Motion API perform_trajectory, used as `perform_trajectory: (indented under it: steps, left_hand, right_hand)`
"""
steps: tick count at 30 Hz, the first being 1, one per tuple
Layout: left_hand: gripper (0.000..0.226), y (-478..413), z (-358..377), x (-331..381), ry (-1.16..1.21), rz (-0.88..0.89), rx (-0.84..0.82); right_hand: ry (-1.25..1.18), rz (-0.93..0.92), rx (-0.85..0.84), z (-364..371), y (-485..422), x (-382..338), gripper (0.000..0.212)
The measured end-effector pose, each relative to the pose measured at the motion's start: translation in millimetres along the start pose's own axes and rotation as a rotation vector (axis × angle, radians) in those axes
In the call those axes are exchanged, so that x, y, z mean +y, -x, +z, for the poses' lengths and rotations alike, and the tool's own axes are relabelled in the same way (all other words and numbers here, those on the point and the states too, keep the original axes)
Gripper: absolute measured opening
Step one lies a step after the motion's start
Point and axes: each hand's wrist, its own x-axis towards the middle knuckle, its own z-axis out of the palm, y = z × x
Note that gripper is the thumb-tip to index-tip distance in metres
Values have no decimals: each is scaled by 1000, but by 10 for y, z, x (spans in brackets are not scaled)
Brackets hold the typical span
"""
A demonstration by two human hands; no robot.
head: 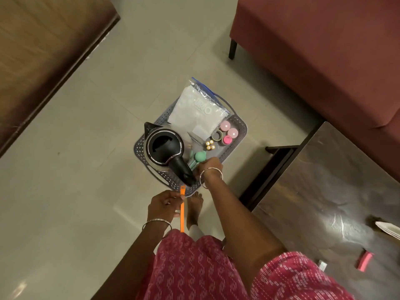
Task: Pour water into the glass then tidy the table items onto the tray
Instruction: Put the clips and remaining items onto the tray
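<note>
The grey perforated plastic tray (240, 126) sits low over the tiled floor (86, 169). It is crowded with a black-lidded steel kettle (164, 148), a zip bag (194, 109), a tape roll (217, 135) and batteries (210, 145). The right hand (211, 167) reaches its near edge beside the kettle handle, and I cannot tell the state of its grip. The left hand (162, 204) pinches an orange strap (182, 213). The dark bench (324, 191) stands to the right.

Glossy tiles (91, 118) carry a perforated plastic tray (240, 126), a shiny steel kettle (161, 148) and a crinkly clear bag (199, 109).

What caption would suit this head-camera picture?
Tidying up: left hand holds an orange strap; right hand reaches beside the kettle on the loaded tray.
</note>
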Motion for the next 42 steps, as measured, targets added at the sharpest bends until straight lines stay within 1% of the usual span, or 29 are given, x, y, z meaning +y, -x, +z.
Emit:
perform_trajectory:
  steps: [2, 3, 5, 6, 8, 9, 11, 14, 16, 18, 19, 23, 26, 27, 29, 30, 32, 34, 36, 39, 42]
  left_hand:
    - [12, 51, 32, -23, -6, -15, -20]
    - [11, 79, 56, -29, -5, -20, -41]
    - [7, 124, 119, -19, -1, -16, -79]
    - [7, 153, 155, -4, 1, -6, -90]
    - [12, 192, 234, 15, 2, 17, -95]
    - [12, 205, 268, 20, -25, 39, -91]
    - [12, 236, 325, 29, -97, 100, -93]
    - [14, 281, 402, 56, -168, 188, -107]
    - [17, 292, 443, 83, -205, 211, -108]
    - [18, 287, 475, 94, -235, 224, -122]
    - [17, 287, 486, 99, -231, 221, -131]
    - [12, 273, 474, 153, -174, 218, -160]
    - [5, 180, 401, 166, -83, 113, -220]
    - [8, 136, 362, 154, -76, 90, -217]
    - [14, 59, 260, 110, -96, 80, -190]
    - [16, 30, 215, 88, -95, 79, -182]
    - [18, -31, 145, 25, -83, 66, -166]
    - [18, -77, 100, -39, -106, 61, -151]
    - [16, -112, 75, -91, -124, 53, -158]
    - [13, -170, 33, -141, -161, 59, -178]
    - [13, -247, -39, -122, -194, 82, -170]
  right_hand:
    - [-135, 3, -28, -69, 23, 68, 14]
    - [-246, 9, -41, -118, 48, 119, 12]
    - [-432, 13, -40, -216, 114, 256, 28]
    - [-502, 13, -40, -277, 174, 335, 29]
    - [-595, 22, -38, -386, 301, 519, 24]
    - [-624, 29, -60, -444, 377, 609, 20]
    - [-649, 32, -171, -559, 559, 767, 12]
    - [-574, -49, -391, -700, 817, 943, 24]
    - [-531, -140, -461, -736, 930, 983, 18]
    - [-544, -219, -424, -733, 978, 984, 6]
    - [-558, -245, -387, -728, 983, 977, 3]
    - [-586, -235, -235, -685, 914, 882, 9]
    - [-620, -203, -24, -698, 725, 737, 14]
    - [-595, -211, 35, -713, 642, 664, 14]
    - [-494, -248, 124, -722, 468, 503, 20]
    - [-433, -263, 145, -716, 386, 421, 19]
    - [-300, -278, 141, -661, 232, 273, 8]
    - [-91, -289, 153, -598, 109, 145, 9]
    - [62, -287, 167, -559, 39, 43, 8]
    - [161, -240, 171, -496, -35, -48, 10]
    - [223, -195, 205, -457, -88, -63, 18]
